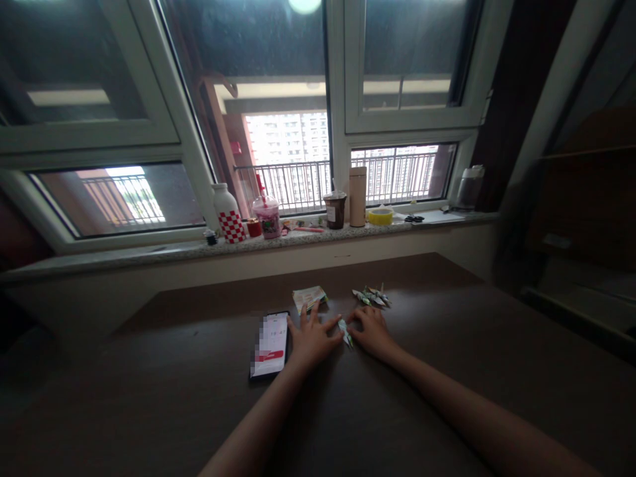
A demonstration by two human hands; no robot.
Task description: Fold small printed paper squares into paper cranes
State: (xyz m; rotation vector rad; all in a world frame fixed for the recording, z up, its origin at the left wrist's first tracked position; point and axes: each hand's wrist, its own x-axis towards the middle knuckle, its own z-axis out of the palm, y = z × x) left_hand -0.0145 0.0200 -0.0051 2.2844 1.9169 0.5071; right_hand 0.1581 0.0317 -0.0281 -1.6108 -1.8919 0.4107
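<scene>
Presently, on the bench (368,424): one phone (271,344) at left, one stack of papers (309,297) beyond, one cluster of folded pieces (373,296) at far right, too tangled to count. Farther, along the windowsill (124,257): one checkered bottle (229,222), one red jar (254,228), two lidded cups (269,218), one tan flask (358,199), one yellow tape roll (380,218). In the middle, between left hand (313,336) and right hand (372,331), one slim folded paper (344,331), long axis slanting from far left to near right, narrow tip toward near right. Hands apart from each other; left thumb and forefinger spread at the paper's left side, right fingers curled at its right, firmness of grip impossible to tell. Left little finger close beside the phone, middle fingers at the stack's near edge.
</scene>
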